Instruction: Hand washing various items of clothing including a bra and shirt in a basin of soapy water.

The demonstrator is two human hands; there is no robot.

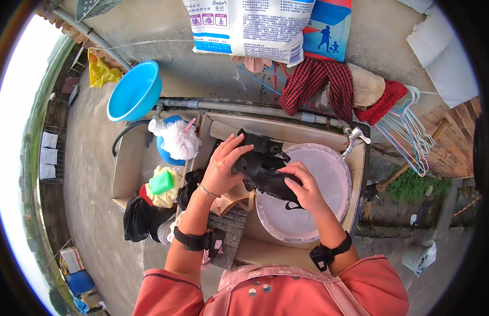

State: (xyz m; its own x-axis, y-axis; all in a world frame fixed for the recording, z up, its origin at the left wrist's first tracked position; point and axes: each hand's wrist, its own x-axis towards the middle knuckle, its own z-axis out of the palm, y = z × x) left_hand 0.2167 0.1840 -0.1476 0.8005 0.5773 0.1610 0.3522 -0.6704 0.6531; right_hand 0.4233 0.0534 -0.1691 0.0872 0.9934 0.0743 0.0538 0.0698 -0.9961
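A wet-looking black garment (264,172) with a thin loop at its lower end is bunched between my hands, above the left rim of a round, whitish-pink basin (307,189). My right hand (303,185) pinches its right part between thumb and fingers. At its left end is my left hand (226,164), fingers spread, with cloth between thumb and forefinger. Beneath my left forearm, a ridged stone washboard (224,237) bears a beige garment (226,201). More black cloth (191,185) lies on the sink divider, left of my left wrist.
A metal tap (355,138) rises at the sink's right corner. Left of the sink are a white mesh bath puff (179,140), a green soap bar (161,182) on yellow cloth and a blue basin (134,93). Large printed bags (252,31) and hangers (410,130) hang along the wall.
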